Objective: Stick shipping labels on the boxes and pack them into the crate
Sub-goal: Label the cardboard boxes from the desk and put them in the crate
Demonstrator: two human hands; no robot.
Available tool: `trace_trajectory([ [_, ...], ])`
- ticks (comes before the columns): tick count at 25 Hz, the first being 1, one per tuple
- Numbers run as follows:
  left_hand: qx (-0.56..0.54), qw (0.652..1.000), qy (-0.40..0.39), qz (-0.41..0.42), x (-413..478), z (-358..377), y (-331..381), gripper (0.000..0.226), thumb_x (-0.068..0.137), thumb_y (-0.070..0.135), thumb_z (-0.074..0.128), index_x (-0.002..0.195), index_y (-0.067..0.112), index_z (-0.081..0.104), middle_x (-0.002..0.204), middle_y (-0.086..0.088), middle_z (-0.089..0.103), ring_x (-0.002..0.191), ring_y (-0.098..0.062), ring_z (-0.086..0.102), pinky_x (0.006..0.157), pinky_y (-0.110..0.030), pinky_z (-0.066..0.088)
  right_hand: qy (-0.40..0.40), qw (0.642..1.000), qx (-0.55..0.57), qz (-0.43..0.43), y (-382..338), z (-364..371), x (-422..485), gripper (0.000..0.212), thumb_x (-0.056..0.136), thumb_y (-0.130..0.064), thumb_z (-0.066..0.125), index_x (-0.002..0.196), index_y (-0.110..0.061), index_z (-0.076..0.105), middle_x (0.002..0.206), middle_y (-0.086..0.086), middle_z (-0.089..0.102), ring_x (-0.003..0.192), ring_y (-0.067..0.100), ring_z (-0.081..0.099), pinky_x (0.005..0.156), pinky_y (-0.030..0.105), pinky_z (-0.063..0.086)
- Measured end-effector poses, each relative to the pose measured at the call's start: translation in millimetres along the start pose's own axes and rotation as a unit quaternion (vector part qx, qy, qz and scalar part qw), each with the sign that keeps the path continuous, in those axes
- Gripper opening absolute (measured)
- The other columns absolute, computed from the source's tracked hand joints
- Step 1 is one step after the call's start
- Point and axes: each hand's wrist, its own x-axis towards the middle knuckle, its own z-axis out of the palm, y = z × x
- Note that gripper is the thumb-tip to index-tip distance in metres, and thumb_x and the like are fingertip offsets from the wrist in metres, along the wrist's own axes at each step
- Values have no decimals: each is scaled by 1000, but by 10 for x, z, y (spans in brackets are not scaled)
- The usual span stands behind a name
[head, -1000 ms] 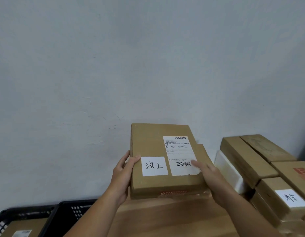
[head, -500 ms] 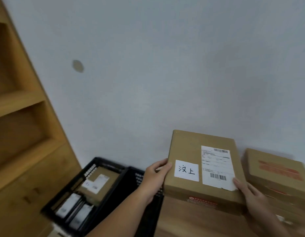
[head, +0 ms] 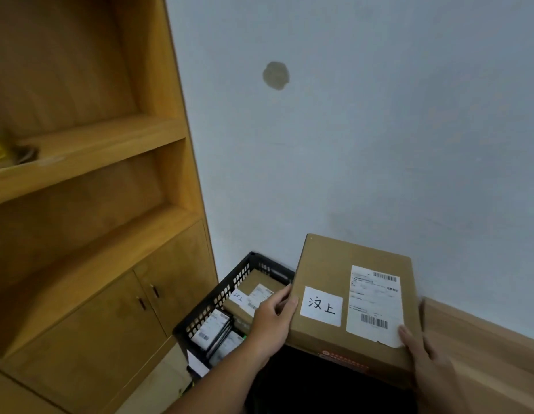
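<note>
I hold a flat brown cardboard box [head: 328, 264] in the air with both hands. On its top are a printed shipping label [head: 375, 303] and a small white tag with handwritten characters [head: 321, 306]. My left hand [head: 273, 318] grips the box's left edge, thumb on top. My right hand [head: 421, 351] grips its near right corner. Below and left of the box stands a black plastic crate [head: 221, 297] on the floor. It holds a labelled brown box [head: 253, 288] and several labelled dark packages [head: 212, 330].
A wooden shelf unit with cabinet doors [head: 116, 309] fills the left side. A wooden tabletop [head: 484, 348] lies at the right, against the grey wall [head: 349, 144]. A second dark crate [head: 304, 380] sits under the held box.
The view has swung left from the table toward the crate and shelf. The box has travelled with both hands from above the table to above the crates. The stacked boxes at right left the view.
</note>
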Motion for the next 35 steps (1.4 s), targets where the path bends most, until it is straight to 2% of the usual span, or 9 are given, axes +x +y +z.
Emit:
trace_trajectory([
  [8, 78, 996, -26, -27, 954, -1155, -377, 43, 104, 44, 50, 147, 38, 49, 117, 32, 57, 102, 11, 62, 79, -10, 53, 59, 997, -49, 28, 259, 1506, 356, 50, 95, -39, 65, 138, -15, 57, 122, 10, 63, 95, 24, 58, 88, 35, 43],
  [12, 139, 988, -20, -67, 1714, -1422, -819, 50, 108, 42, 39, 156, 29, 36, 149, 9, 50, 133, -13, 51, 112, -38, 45, 62, 996, -51, 42, 673, 2155, 1005, 49, 95, -33, 67, 137, -11, 58, 129, 15, 65, 100, 26, 60, 94, 36, 46],
  [15, 162, 983, -15, -84, 2368, -1677, -1251, 43, 110, 36, 35, 152, 32, 40, 145, 3, 55, 128, -16, 57, 107, -44, 50, 52, 996, -35, 69, 1050, 2686, 1494, 54, 95, -35, 67, 143, -13, 53, 131, 14, 63, 102, 26, 59, 95, 36, 47],
  [18, 175, 980, -2, -97, 2900, -1882, -1815, 39, 110, 31, 35, 149, 33, 44, 134, 5, 62, 113, -7, 63, 89, -26, 58, 30, 996, -26, 79, 1504, 3113, 1892, 62, 95, -36, 65, 151, -20, 41, 129, 4, 59, 105, 21, 57, 93, 34, 45],
  [21, 197, 974, 8, -111, 3330, -2071, -2344, 41, 111, 28, 35, 150, 29, 45, 139, 5, 57, 106, 6, 54, 76, -7, 45, 11, 995, -18, 93, 1950, 3468, 2179, 68, 96, -36, 64, 154, -24, 32, 126, -4, 55, 99, 9, 58, 85, 26, 46],
  [24, 208, 971, -11, -113, 3728, -2166, -2704, 42, 111, 29, 35, 152, 31, 42, 143, 6, 53, 113, -3, 53, 90, -17, 45, 26, 995, -11, 94, 2348, 3728, 2489, 68, 96, -36, 64, 155, -27, 31, 127, -6, 56, 97, -6, 56, 72, 14, 45],
  [27, 220, 969, -24, -113, 3992, -2196, -2931, 45, 111, 29, 33, 155, 31, 35, 151, 4, 47, 132, -14, 48, 110, -33, 41, 34, 994, -18, 97, 2629, 3926, 2729, 66, 96, -39, 62, 154, -27, 32, 130, -5, 57, 103, -3, 58, 75, 15, 48],
  [30, 276, 956, -56, -79, 4173, -2188, -3072, 51, 111, 26, 32, 161, 29, 21, 162, 5, 32, 148, -15, 32, 118, -28, 27, 57, 993, -27, 95, 2786, 4072, 2909, 63, 96, -39, 62, 152, -24, 38, 130, -2, 60, 106, 7, 62, 81, 22, 51],
  [35, 378, 916, -125, 35, 4191, -2142, -3195, 57, 110, 24, 34, 163, 26, 11, 169, 16, 1, 153, 2, 1, 125, -23, 9, 92, 992, -45, 75, 2974, 4103, 3014, 55, 97, -37, 62, 148, -29, 45, 125, -9, 64, 102, 0, 63, 74, 16, 51],
])
